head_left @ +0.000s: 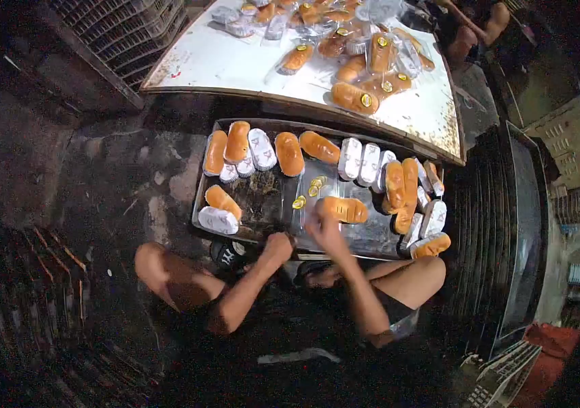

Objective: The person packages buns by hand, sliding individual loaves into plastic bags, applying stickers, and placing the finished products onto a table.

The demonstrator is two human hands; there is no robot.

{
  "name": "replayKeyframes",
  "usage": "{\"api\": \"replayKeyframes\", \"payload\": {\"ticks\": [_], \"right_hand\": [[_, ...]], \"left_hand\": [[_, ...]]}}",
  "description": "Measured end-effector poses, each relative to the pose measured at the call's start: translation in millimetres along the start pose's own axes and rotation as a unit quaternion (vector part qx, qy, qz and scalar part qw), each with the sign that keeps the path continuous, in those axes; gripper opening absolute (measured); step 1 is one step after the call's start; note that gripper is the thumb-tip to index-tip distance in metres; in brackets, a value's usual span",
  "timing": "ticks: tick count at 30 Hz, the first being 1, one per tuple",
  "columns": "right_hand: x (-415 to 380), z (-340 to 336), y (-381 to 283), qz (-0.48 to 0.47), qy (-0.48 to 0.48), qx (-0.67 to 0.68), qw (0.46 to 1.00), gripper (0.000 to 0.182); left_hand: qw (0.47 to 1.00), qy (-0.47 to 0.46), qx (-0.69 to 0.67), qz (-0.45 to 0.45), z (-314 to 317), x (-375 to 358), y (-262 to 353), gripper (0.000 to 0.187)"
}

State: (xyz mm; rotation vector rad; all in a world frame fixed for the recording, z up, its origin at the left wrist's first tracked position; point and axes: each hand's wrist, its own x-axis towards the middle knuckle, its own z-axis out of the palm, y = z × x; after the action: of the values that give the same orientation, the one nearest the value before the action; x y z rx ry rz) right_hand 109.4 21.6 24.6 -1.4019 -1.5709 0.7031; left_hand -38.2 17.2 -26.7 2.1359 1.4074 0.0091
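Note:
A wide, dark metal tray (262,234) in front of me holds several bread rolls and white printed paper liners. My left hand (277,247) is closed in a fist at the tray's front edge; what it holds, if anything, is hidden. At the left end of a golden roll (347,210), my right hand (324,226) is smeared by motion, with its fingertips overlapping the roll. Just behind that hand, clear plastic bags (334,187) lie on the tray bottom. Round yellow labels (299,202) show beside and on them. More rolls (290,154) line the far side, near paper-lined pieces (261,148).
A white table (222,64) beyond the tray bears a pile of bagged rolls (356,98) with yellow labels. Stacked crates (127,34) stand at the back left. Dark racks (507,231) rise on the right. Another person's arm (466,30) shows at the back right.

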Motion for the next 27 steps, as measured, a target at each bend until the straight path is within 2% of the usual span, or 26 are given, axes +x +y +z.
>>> {"api": "replayKeyframes", "payload": {"ticks": [1, 3, 4, 6, 7, 9, 10, 11, 12, 13, 14, 15, 16, 17, 18, 19, 20, 21, 22, 23, 24, 25, 27], "right_hand": [[-36, 4, -2, 0.145, -0.13, 0.086, 0.977, 0.02], [-91, 19, 3, 0.202, -0.184, 0.058, 0.96, 0.016], [-100, 25, 1, 0.215, -0.185, 0.065, 0.957, 0.016], [-101, 34, -2, 0.185, 0.032, 0.019, 0.982, 0.018], [-97, 33, -2, 0.191, 0.035, 0.02, 0.981, 0.018], [-82, 22, -12, 0.229, 0.027, 0.035, 0.972, 0.025], [-68, 9, -15, 0.232, 0.032, 0.032, 0.972, 0.025], [-50, -8, -17, 0.348, -0.059, 0.199, 0.914, 0.033], [-40, -18, -16, 0.445, -0.147, 0.357, 0.808, 0.04], [-35, -15, -15, 0.449, -0.145, 0.355, 0.807, 0.04], [-31, -4, -16, 0.398, -0.039, 0.477, 0.783, 0.044], [-25, 6, -23, 0.333, 0.066, 0.584, 0.737, 0.047], [-27, 9, -34, 0.303, 0.103, 0.642, 0.697, 0.052], [-32, 16, -40, 0.303, 0.099, 0.64, 0.699, 0.052], [-38, 24, -45, 0.346, 0.061, 0.705, 0.616, 0.049], [-44, 29, -46, 0.386, 0.023, 0.759, 0.523, 0.046], [-51, 32, -34, 0.402, -0.065, 0.718, 0.564, 0.042], [-46, 24, -10, 0.381, -0.143, 0.557, 0.724, 0.042], [-33, 8, 13, 0.339, -0.211, 0.365, 0.841, 0.042], [-9, -14, 11, 0.335, -0.179, 0.013, 0.925, 0.043], [0, -21, 48, 0.14, -0.034, -0.238, 0.96, 0.05], [11, -39, 60, -0.03, 0.078, -0.539, 0.838, 0.051], [1, -48, 131, -0.034, 0.026, -0.535, 0.844, 0.052]], "left_hand": [[0.996, -0.014, 0.018, 0.084, -6, -1, -11, 0.01], [0.995, -0.011, -0.088, 0.045, -35, -13, 1, 0.01], [0.995, -0.025, -0.088, 0.041, -36, -19, 6, 0.01], [0.971, -0.004, -0.226, 0.074, -34, -23, 19, 0.013], [0.971, -0.011, -0.225, 0.075, -32, -22, 22, 0.013], [0.912, 0.137, -0.386, 0.033, -32, -23, 32, 0.013], [0.924, 0.163, -0.344, 0.033, -39, -26, 37, 0.016], [0.924, 0.159, -0.346, 0.038, -47, -30, 47, 0.016], [0.924, 0.148, -0.351, 0.027, -52, -36, 57, 0.015], [0.924, 0.136, -0.358, 0.012, -51, -42, 62, 0.014], [0.915, 0.107, -0.39, 0.015, -41, -44, 59, 0.027], [0.913, 0.108, -0.392, 0.014, -31, -40, 58, 0.027], [0.769, 0.158, -0.616, -0.062, -21, -32, 58, 0.034], [0.563, 0.195, -0.792, -0.13, -13, -25, 56, 0.042], [0.437, 0.074, -0.884, -0.148, -19, -24, 38, 0.05], [0.403, 0.019, -0.906, -0.126, -23, -26, 23, 0.04], [0.432, 0.031, -0.896, -0.103, -16, -25, 4, 0.039], [0.461, 0.042, -0.883, -0.079, -9, -21, -13, 0.039], [0.464, 0.045, -0.881, -0.08, -14, -18, -17, 0.039], [0.459, 0.138, -0.868, -0.126, -21, -15, -20, 0.037], [0.449, 0.231, -0.846, -0.17, -28, -14, -22, 0.036], [0.451, 0.234, -0.844, -0.171, -35, -17, -21, 0.036], [0.384, 0.239, -0.882, -0.132, -49, -17, -17, 0.03]]}}
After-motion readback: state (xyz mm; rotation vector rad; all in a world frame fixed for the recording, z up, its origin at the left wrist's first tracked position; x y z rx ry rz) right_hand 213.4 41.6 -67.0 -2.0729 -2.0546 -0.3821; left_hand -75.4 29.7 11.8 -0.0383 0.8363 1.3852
